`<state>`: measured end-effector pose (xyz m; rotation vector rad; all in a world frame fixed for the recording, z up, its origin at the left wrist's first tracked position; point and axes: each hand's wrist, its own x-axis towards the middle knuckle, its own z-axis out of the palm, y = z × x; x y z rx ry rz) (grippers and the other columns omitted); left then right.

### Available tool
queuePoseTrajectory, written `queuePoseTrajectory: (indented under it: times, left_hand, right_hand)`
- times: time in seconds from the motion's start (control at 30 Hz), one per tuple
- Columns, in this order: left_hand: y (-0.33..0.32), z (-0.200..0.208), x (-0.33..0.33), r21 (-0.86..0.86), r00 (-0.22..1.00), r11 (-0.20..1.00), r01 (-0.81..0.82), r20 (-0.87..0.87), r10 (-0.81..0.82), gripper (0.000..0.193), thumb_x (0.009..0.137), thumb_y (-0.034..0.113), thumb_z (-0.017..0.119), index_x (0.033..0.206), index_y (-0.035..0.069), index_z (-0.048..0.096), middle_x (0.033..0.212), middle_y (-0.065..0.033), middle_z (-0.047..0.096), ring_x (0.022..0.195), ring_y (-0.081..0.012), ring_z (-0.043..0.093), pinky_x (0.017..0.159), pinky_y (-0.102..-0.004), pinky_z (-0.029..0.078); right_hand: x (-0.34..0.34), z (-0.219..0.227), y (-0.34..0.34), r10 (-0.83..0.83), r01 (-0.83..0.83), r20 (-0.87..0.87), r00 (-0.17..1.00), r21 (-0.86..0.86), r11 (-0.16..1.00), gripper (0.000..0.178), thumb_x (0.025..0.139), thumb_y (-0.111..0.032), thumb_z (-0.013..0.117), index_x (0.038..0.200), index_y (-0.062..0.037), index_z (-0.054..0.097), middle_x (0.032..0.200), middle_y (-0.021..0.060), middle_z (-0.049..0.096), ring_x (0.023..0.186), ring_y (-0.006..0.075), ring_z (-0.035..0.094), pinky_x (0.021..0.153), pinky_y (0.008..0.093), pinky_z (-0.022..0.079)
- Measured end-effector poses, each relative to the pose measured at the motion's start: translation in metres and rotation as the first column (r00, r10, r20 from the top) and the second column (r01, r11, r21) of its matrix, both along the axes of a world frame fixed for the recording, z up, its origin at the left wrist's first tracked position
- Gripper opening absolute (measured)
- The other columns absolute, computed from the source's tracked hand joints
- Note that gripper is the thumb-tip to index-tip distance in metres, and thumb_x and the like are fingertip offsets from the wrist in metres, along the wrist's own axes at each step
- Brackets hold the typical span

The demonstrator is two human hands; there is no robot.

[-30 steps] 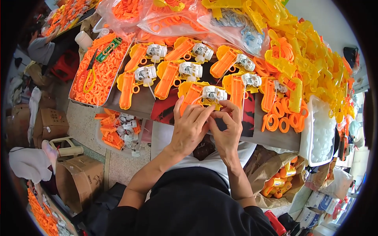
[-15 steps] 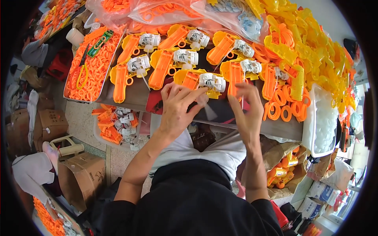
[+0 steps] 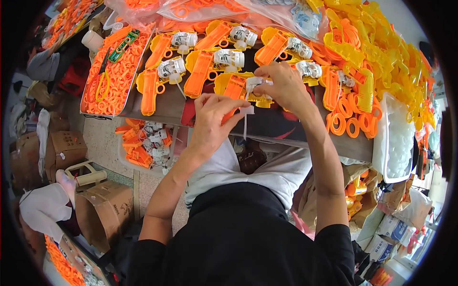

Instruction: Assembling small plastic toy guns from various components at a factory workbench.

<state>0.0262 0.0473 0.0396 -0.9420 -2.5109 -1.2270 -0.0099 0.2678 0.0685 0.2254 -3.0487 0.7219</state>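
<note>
My left hand (image 3: 212, 121) is closed at the fingertips on a small translucent white plastic piece (image 3: 248, 110) with a thin stem hanging down. My right hand (image 3: 285, 88) reaches over the front toy gun half (image 3: 234, 87), a yellow shell with an orange grip. Its thumb and fingers close around the white printed cylinder unit (image 3: 253, 86) on that shell, partly hiding it. Several similar toy gun halves lie in rows beyond, such as one with an orange grip (image 3: 194, 78) and a white cylinder unit (image 3: 229, 59).
At left stands a tray of small orange parts (image 3: 121, 81) with yellow-handled cutters (image 3: 101, 86) on top. Orange rings (image 3: 352, 127) and piled yellow shells (image 3: 381, 57) lie at right, beside a white bin of translucent pieces (image 3: 398, 138). A lower tub (image 3: 145, 145) holds more parts.
My right hand has moved up and left onto the white cylinder unit, its fingers closing. My left hand has dropped slightly, with the translucent piece now plainly showing. The view has shifted slightly.
</note>
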Motion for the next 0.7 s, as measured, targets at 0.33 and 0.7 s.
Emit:
queuePoseTrajectory:
  times: [0.33,0.7]
  left_hand:
    - [0.035,-0.019,-0.028,-0.105,0.910,0.993,0.054,-0.404,-0.092,0.019,0.085,0.018,0.075,0.104,0.015,0.076,0.097,0.0034,0.070,0.094,-0.0165,0.061,0.099,-0.0411,0.035]
    - [0.036,0.001,-0.032,-0.422,0.817,0.903,0.086,-0.488,-0.306,0.022,0.089,0.012,0.063,0.109,0.012,0.071,0.105,-0.0023,0.067,0.105,-0.0203,0.061,0.100,-0.0431,0.039]
  right_hand:
    - [-0.026,-0.011,0.013,0.084,-0.084,0.006,0.996,-0.047,0.995,0.039,0.075,-0.028,0.081,0.105,-0.0039,0.073,0.101,0.0121,0.073,0.097,0.0266,0.070,0.084,0.0397,0.054]
    - [-0.024,-0.009,0.012,0.102,-0.101,0.014,0.995,-0.074,0.992,0.038,0.070,-0.024,0.078,0.101,-0.0021,0.075,0.096,0.0129,0.074,0.095,0.0279,0.071,0.084,0.0399,0.054]
